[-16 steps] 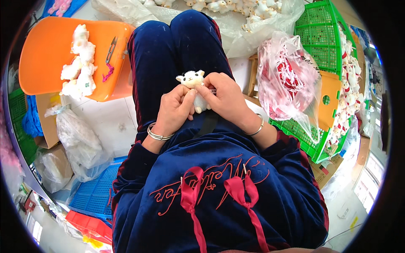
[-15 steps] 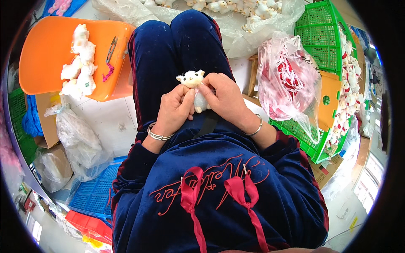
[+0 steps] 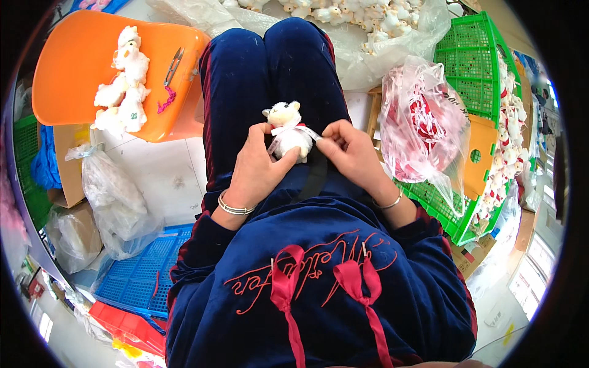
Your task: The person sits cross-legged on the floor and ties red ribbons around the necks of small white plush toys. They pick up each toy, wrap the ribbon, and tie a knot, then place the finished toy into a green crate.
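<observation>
1. White plush toy point(image 3: 283, 114) was on the wearer's lap, upright, facing up, btwn both hands, above the dark blue trousers point(image 3: 239, 86).
2. Change vs. approx. half a sec ago: hands had been close tog. at its neck; now they'd moved apart, w/ pale ribbon point(image 3: 284, 130) in plain view across the neck, plus a bit of red there.
3. L hand point(image 3: 256, 161) held the toy: thumb on belly, fingers round its side, nr one ribbon tail.
4. R hand point(image 3: 351, 150) had a narrow pinch on the other tail, off to the toy's side.
5. Meaning (judgement): ribbon was prob. being adjusted, L steadying, R drawing the tail out. Knotted or not, couldn't tell.
6. Nearby: orange chair point(image 3: 67, 80) at L w/ more white plush toys point(image 3: 130, 64) & snips point(image 3: 174, 66); clear bag point(image 3: 423, 122) w/ pink & red contents at R.
</observation>
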Action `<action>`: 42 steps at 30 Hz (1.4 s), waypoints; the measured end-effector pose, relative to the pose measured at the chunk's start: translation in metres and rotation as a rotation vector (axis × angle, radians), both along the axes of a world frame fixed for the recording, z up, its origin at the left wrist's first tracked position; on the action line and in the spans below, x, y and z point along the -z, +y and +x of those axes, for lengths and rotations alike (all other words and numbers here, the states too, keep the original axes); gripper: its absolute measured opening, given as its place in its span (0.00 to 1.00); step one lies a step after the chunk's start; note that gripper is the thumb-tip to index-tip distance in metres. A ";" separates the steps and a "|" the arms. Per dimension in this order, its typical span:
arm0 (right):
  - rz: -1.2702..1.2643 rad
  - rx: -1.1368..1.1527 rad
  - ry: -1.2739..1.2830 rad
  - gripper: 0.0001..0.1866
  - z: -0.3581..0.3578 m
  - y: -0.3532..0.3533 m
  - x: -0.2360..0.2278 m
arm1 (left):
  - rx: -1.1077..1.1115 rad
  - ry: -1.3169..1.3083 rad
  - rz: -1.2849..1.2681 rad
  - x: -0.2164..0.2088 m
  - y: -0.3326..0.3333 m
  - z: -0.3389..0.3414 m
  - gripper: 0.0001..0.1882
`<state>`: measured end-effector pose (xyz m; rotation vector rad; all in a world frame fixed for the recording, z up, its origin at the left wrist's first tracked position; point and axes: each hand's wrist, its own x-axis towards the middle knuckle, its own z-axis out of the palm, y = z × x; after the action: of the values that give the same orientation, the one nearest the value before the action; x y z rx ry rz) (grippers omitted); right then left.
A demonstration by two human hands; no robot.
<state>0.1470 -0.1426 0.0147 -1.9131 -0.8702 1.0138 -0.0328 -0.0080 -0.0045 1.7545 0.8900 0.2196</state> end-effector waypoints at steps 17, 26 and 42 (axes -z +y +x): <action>0.244 0.015 0.419 0.40 -0.007 0.003 0.003 | -0.045 -0.478 -0.197 -0.006 -0.006 0.015 0.33; 0.359 0.053 0.711 0.35 0.007 -0.007 0.008 | 0.093 -0.457 0.182 -0.022 0.003 0.020 0.28; 0.491 0.141 0.240 0.20 -0.011 0.010 0.011 | 0.072 -0.485 0.046 -0.002 -0.006 0.026 0.27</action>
<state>0.1359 -0.1326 0.0038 -1.3872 -0.7491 0.8308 -0.0070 -0.0136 -0.0029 1.6680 0.4720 0.5927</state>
